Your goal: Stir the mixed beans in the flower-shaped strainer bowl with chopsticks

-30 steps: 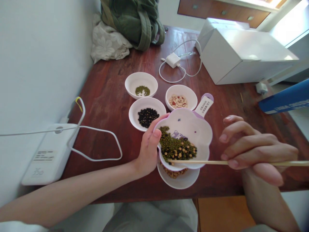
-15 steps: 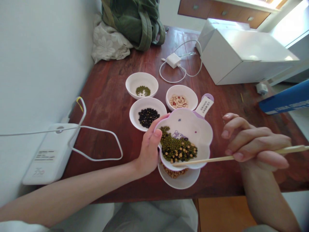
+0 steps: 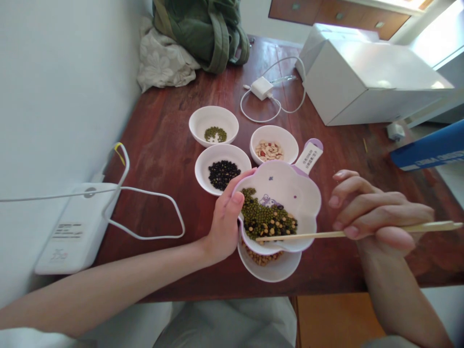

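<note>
My left hand (image 3: 227, 224) grips the left rim of a flower-shaped white bowl (image 3: 302, 198) with a purple edge and a labelled handle, tilted toward me. Green mung beans (image 3: 259, 210), black beans and yellow soybeans lie mixed in its lower left part. In my right hand (image 3: 377, 210) are pale wooden chopsticks (image 3: 319, 235), closed together, with their tips over the beans at the bowl's near side. Beneath the held bowl, partly hidden, stands a white bowl of soybeans (image 3: 264, 258). Just beyond are white bowls of black beans (image 3: 224, 175), mung beans (image 3: 215, 134) and peanut pieces (image 3: 268, 151).
A white charger with its cable (image 3: 262, 88) lies behind the bowls, beside a large white box (image 3: 362, 82). A green backpack (image 3: 206, 34) rests at the back left. At left is a white power bank (image 3: 78, 229) with a cable; at right, a blue object (image 3: 429, 147).
The chopstick tips have moved from the near rim slightly up and inward, onto the beans. My right hand has shifted a little to the left. The left hand holds the bowl as before.
</note>
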Demonstrator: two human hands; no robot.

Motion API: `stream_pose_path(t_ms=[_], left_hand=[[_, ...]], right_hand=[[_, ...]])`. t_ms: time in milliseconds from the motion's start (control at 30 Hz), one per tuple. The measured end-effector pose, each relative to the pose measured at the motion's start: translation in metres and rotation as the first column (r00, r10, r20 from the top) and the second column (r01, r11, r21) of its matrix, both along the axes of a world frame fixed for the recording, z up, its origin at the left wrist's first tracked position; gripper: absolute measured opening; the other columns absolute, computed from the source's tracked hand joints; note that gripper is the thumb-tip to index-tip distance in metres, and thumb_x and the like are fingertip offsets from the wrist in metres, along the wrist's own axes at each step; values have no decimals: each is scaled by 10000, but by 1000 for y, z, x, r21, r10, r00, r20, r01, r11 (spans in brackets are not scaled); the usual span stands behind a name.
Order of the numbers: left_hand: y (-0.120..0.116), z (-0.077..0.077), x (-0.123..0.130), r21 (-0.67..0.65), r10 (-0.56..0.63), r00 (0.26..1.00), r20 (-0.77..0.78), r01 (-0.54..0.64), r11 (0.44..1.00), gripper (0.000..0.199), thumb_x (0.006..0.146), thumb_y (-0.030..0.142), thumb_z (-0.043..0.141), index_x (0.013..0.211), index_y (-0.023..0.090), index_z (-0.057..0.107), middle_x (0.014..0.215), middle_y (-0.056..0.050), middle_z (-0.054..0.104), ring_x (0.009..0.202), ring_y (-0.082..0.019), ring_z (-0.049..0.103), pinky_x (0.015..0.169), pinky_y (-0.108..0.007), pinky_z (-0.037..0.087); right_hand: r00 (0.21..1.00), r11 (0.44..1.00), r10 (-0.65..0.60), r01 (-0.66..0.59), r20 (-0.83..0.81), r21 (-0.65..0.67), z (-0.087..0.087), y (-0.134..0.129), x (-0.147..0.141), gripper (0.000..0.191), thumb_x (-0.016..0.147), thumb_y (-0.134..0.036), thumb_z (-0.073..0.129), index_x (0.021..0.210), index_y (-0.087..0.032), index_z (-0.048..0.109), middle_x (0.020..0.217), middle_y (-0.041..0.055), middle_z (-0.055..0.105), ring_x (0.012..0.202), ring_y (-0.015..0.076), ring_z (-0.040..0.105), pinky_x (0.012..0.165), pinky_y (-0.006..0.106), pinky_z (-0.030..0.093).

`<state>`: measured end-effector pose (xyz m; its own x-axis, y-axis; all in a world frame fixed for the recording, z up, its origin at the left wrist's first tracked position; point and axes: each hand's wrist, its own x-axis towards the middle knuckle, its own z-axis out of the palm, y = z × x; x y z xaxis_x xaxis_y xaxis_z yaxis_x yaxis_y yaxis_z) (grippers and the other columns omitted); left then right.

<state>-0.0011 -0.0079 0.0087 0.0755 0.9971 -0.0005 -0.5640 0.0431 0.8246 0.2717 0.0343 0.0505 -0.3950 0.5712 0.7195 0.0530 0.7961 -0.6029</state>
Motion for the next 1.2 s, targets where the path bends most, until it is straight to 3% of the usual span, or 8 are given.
stream_pose_path(t_ms=[200, 433, 667, 967, 1200], left_hand=[[0, 0, 1, -2, 1, 1000, 6, -1, 1000, 517, 1061, 608, 602, 1402, 246, 739, 1428, -106, 772, 1454, -374, 635, 1225, -519, 516], [0, 0, 0, -16, 8, 1000, 3, -8, 1000, 528, 1046, 619, 623, 1400, 247, 748, 1425, -110, 775, 1439, -373, 650, 1229, -510, 510], [0, 0, 0, -25, 10, 1000, 24, -10, 1000, 525, 1046, 618, 619, 1396, 249, 750, 1442, -106, 767, 1455, -373, 636, 1247, -528, 493], [-1, 0, 0, -26, 15, 1000, -3, -15, 1000, 512, 1046, 616, 618, 1377, 251, 753, 1418, -110, 773, 1461, -381, 629, 1241, -535, 497], [0, -2, 0, 0, 10, 1000, -23, -10, 1000, 539, 1043, 640, 604, 1391, 252, 742, 1414, -106, 774, 1465, -374, 622, 1243, -518, 488]], right_hand=[[998, 998, 62, -62, -32, -4, 2, 0, -2, 525, 1101, -541, 581, 714, -256, 793, 557, -1, 720, 615, 250, 690, 964, 561, 544], [965, 986, -129, 99, -230, -137, 1, -4, -13, 567, 1071, -607, 608, 623, -289, 748, 462, -14, 589, 608, 250, 633, 1026, 564, 537], [989, 992, -129, 128, -73, -18, -4, -4, -17, 429, 1041, -589, 673, 774, -304, 852, 611, -9, 761, 663, 265, 726, 942, 560, 569], [998, 999, -27, 25, -63, -33, -11, -2, -8, 413, 1047, -566, 648, 785, -309, 837, 561, 5, 725, 707, 300, 767, 946, 617, 593], [996, 996, -44, 38, -76, -81, -8, -4, -12, 470, 1061, -561, 630, 703, -293, 774, 526, -10, 694, 687, 291, 773, 995, 625, 604]])
